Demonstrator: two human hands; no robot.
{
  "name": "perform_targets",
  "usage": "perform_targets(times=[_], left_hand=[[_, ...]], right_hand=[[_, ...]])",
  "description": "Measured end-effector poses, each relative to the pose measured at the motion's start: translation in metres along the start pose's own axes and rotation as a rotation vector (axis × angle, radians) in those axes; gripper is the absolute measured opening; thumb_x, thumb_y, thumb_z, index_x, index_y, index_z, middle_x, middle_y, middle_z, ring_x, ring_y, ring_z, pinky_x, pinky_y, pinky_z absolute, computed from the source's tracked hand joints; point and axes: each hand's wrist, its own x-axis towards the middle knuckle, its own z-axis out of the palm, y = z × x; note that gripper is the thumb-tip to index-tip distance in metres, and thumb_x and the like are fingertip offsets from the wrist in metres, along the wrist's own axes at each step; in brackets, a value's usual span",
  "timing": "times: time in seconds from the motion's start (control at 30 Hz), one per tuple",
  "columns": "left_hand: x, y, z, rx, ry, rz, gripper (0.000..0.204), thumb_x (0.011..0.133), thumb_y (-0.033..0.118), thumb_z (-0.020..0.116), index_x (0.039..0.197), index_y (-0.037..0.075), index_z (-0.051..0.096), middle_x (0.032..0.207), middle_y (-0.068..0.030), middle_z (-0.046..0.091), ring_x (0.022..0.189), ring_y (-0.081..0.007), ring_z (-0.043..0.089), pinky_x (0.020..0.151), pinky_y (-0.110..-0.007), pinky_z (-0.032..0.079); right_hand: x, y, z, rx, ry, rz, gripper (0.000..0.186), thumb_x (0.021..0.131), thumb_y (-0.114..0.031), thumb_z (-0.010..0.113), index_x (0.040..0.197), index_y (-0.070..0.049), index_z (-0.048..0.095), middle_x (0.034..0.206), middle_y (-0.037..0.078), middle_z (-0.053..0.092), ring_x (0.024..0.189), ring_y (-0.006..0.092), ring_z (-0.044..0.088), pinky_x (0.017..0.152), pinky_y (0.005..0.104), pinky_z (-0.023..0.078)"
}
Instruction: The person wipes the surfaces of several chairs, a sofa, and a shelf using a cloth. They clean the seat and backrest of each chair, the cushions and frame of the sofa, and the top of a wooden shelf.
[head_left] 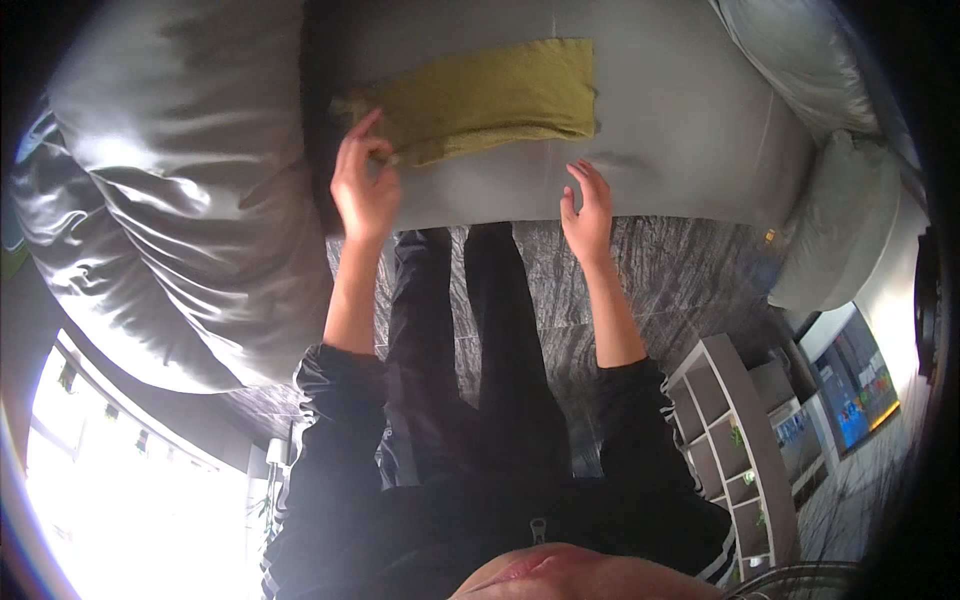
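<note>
While the view looks down over the person's own body, a bed (pixel 690 110) with a smooth grey sheet fills the upper middle of the frame and serves as the landmark. Left of the bed lies a bulky, crumpled silver-grey duvet (pixel 170 220), bunched up against the bed's left side. At the bed's right end sit two pale pillows (pixel 840 215), one above the other. Below the bed runs a dark marbled floor (pixel 690 270), and on it, toward the lower right of the bed, stands a white cubby shelf (pixel 725 440) beside a lit screen (pixel 850 385).

On the bed, near its upper middle, lies an olive-yellow folded cloth (pixel 500 95), flat, long side running left to right. The left hand (pixel 365 185) is at the cloth's lower left corner, fingers curled and pinching that corner's edge. The right hand (pixel 588 212) rests open and flat on the sheet, just below the cloth's right end, apart from it, holding nothing. Both forearms emerge from dark sleeves.
</note>
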Motion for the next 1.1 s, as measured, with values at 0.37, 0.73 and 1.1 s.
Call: perform_targets(times=[0.37,0.73,1.1], left_hand=[[0.006,0.063,0.169,0.326,-0.267,0.154,0.066,0.087,0.008,0.059,0.15,0.004,0.04,0.16,-0.0137,0.034,0.15,-0.0336,0.026,0.122,-0.053,0.022],[0.014,-0.006,0.137,0.63,-0.334,0.248,0.064,0.098,0.028,0.048,0.155,0.005,0.032,0.162,-0.0107,0.031,0.149,-0.0289,0.029,0.121,-0.051,0.024],[-0.099,-0.059,0.045,0.848,-0.446,0.004,0.065,0.097,0.027,0.048,0.155,0.003,0.031,0.16,-0.0142,0.033,0.147,-0.0326,0.033,0.119,-0.056,0.024]], right_hand=[[0.034,-0.019,-0.035,0.197,0.212,0.087,0.033,0.09,0.001,0.057,0.122,-0.004,0.062,0.128,0.015,0.062,0.12,0.0345,0.058,0.102,0.0441,0.046],[0.148,-0.03,0.051,-0.29,-0.067,-0.358,0.056,0.099,-0.031,0.052,0.151,-0.012,0.042,0.159,0.01,0.035,0.147,0.0317,0.032,0.12,0.0501,0.026],[0.021,-0.093,0.126,-0.31,-0.192,-0.381,0.069,0.095,-0.048,0.051,0.155,-0.016,0.038,0.163,0.004,0.029,0.151,0.0251,0.024,0.123,0.0487,0.012]])
